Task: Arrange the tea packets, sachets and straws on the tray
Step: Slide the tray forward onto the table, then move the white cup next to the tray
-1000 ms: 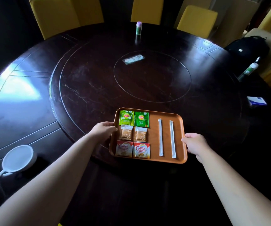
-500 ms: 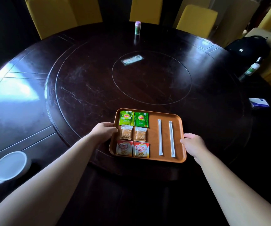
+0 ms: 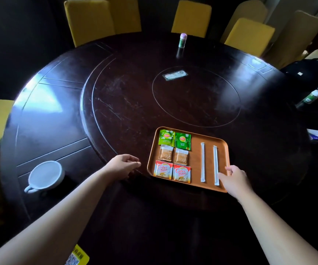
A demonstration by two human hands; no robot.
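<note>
— Head view puts the orange tray (image 3: 192,185) lower right of centre on the dark round table (image 3: 116,104). See how it's laid out?

— Yes. Two green Lipton tea packets (image 3: 174,139) at its far left, two brown sachets (image 3: 173,155) below them, two Coffee-mate sachets (image 3: 171,172) nearest, and two wrapped straws (image 3: 208,162) lying parallel on the right.

— And the hands?

— Left hand (image 3: 122,165) sits just left of the tray, fingers loosely curled, holding nothing. Right hand (image 3: 234,178) rests on the tray's near right corner, fingers spread over the rim.

— White cup (image 3: 44,175) stands at lower left.
</note>
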